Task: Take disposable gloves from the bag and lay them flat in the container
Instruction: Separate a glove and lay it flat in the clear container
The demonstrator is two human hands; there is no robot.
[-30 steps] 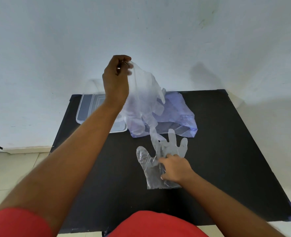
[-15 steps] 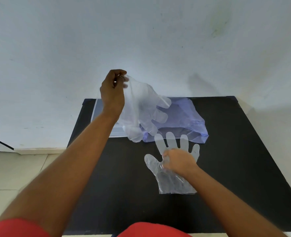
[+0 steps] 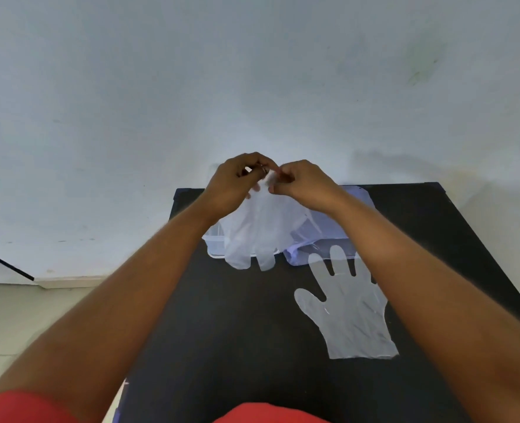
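Both hands, the left hand [image 3: 237,178] and right hand [image 3: 301,183], pinch the cuff of a limp, featherlight, clingy glove [image 3: 252,236] hanging above the container [image 3: 214,242], best gripped at its cuff corners.

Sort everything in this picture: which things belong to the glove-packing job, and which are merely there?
Part of the job: held glove, flat glove, bluish bag, clear container, left hand, right hand.

Merely there: black table, white wall.
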